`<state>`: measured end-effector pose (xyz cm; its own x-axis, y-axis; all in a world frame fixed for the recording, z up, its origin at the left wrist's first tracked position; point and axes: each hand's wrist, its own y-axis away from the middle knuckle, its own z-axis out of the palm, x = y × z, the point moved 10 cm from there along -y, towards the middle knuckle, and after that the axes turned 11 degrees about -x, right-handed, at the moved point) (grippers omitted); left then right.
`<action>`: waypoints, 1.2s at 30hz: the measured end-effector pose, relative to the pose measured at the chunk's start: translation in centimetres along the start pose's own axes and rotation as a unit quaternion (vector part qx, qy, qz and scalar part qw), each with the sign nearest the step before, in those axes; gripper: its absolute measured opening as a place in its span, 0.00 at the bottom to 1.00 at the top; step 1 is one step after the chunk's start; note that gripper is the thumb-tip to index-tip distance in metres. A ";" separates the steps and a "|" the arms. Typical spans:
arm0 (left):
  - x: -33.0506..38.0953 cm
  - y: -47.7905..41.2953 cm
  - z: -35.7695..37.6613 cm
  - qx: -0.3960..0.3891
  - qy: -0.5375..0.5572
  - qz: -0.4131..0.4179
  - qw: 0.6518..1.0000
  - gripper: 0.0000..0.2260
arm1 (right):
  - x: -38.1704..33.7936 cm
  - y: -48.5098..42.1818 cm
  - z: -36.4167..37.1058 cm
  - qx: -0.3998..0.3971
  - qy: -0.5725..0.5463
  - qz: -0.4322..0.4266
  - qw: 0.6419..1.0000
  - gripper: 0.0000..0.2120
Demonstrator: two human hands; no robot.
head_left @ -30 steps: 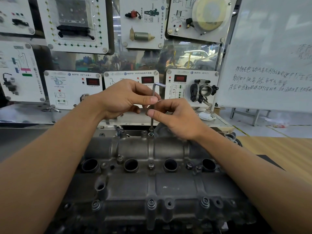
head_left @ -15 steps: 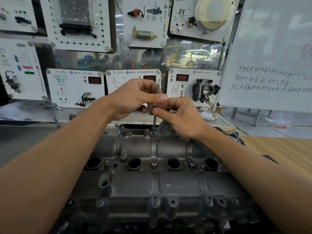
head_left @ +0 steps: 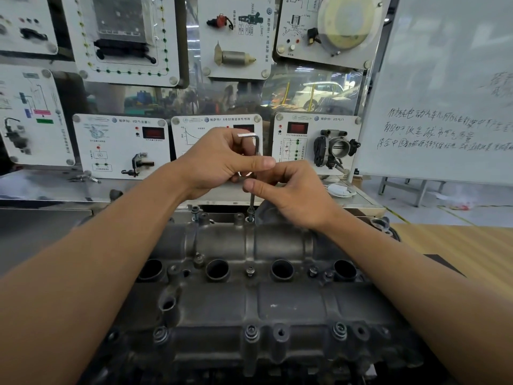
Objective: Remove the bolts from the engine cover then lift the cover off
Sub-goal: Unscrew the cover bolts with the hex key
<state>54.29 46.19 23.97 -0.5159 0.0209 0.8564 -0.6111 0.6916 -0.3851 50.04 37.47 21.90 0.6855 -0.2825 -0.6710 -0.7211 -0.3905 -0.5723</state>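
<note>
While left hand (head_left: 219, 159) and right hand (head_left: 294, 195) pinch the hex key (head_left: 256, 147) in a far-edge bolt (head_left: 250, 218), engine cover (head_left: 277, 301) sits unlifted (near-edge bolts (head_left: 251, 330) in place).

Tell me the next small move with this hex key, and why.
Probably spin the L-shaped steel hex key anticlockwise: left hand and right hand pinch it upright, its tip seated in the far-edge bolt, not yet out of the grey cast-metal engine cover.

Two hands (head_left: 219, 159) (head_left: 294, 195), one hex key (head_left: 257, 145), one engine cover (head_left: 277, 301), four round wells (head_left: 218, 269), one whiteboard (head_left: 444, 93).
</note>
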 end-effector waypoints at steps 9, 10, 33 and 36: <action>0.0 -0.1 0.3 0.005 -0.018 -0.001 1.000 0.15 | 0.2 0.0 -0.2 0.000 -0.018 -0.020 1.000 0.08; 0.0 0.0 0.3 0.001 -0.020 -0.006 1.000 0.15 | 0.2 -0.1 -0.2 0.001 -0.010 -0.019 1.000 0.07; 0.2 0.2 0.2 -0.020 -0.022 -0.022 0.999 0.15 | 0.6 -0.1 -0.4 0.013 -0.022 -0.007 1.000 0.02; 0.4 0.4 0.2 -0.039 -0.028 -0.028 0.998 0.16 | 0.7 -0.1 -0.4 0.012 -0.007 -0.004 1.000 0.03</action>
<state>53.70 46.28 24.09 -0.5164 -0.0592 0.8543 -0.5923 0.7452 -0.3064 50.63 36.96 21.71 0.6895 -0.2678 -0.6730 -0.7184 -0.3705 -0.5887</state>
